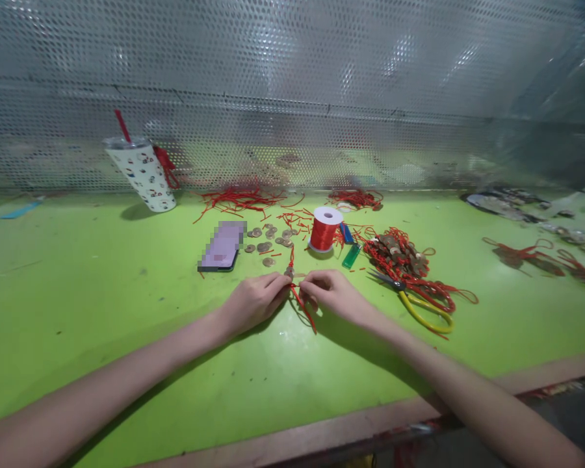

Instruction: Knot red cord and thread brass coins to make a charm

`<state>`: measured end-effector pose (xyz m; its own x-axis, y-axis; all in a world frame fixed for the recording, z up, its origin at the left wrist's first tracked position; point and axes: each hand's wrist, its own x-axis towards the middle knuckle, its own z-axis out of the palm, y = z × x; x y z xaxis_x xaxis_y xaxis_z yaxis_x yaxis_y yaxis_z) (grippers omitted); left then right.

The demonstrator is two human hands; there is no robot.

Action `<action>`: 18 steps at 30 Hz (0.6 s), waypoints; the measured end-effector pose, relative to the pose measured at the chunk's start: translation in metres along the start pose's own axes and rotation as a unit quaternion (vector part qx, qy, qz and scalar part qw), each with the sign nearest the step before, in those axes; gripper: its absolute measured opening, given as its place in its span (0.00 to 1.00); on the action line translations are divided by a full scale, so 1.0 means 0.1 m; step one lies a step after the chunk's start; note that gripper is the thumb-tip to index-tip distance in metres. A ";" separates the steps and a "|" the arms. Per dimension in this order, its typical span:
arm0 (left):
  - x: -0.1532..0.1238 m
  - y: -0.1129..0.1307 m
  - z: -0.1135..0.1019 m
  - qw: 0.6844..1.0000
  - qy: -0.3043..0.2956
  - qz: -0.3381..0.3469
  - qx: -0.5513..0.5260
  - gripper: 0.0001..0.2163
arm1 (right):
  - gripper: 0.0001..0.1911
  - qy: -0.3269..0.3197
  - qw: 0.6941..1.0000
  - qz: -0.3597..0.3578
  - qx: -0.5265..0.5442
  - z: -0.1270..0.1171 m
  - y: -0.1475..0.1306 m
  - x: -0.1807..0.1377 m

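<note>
My left hand [254, 300] pinches a small brass-coloured coin [289, 271] strung on red cord, close above the table. A knotted red length runs up from the coin, and loose red cord ends [306, 313] hang down toward me. Just to the right, my right hand [335, 296] is closed in a pinch on a strand of this red cord. Several loose coins [264, 247] lie beyond my left hand. Behind my right hand stands a white spool [324, 235] wound with red cord. The fingertips partly hide the coin and knot.
Scissors [419, 313] lie right of my hands, by a pile of corded coins [398, 252]. A green lighter [351, 256] and a blue lighter [347, 233] lie near the spool. Leftward are a phone [224, 244] and a tumbler [143, 174]. Cut red cords [246, 198] lie behind.
</note>
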<state>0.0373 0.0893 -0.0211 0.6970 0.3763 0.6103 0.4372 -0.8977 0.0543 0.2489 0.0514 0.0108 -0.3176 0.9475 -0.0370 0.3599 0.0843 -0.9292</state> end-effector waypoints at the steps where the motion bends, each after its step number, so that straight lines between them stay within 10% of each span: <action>1: 0.00 0.00 0.00 1.000 -0.002 0.001 0.006 0.08 | 0.16 -0.025 0.999 0.024 0.019 -0.01 0.00 0.00; 18: 0.04 0.02 -0.05 0.996 -0.012 -0.046 -0.071 0.08 | 0.15 -0.121 0.962 0.120 0.212 0.06 0.01 0.02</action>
<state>0.0380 0.0875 -0.0143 0.6720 0.4618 0.5790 0.4161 -0.8821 0.2207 0.2430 0.0517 0.0074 -0.4831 0.8203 -0.3063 0.0737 -0.3104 -0.9477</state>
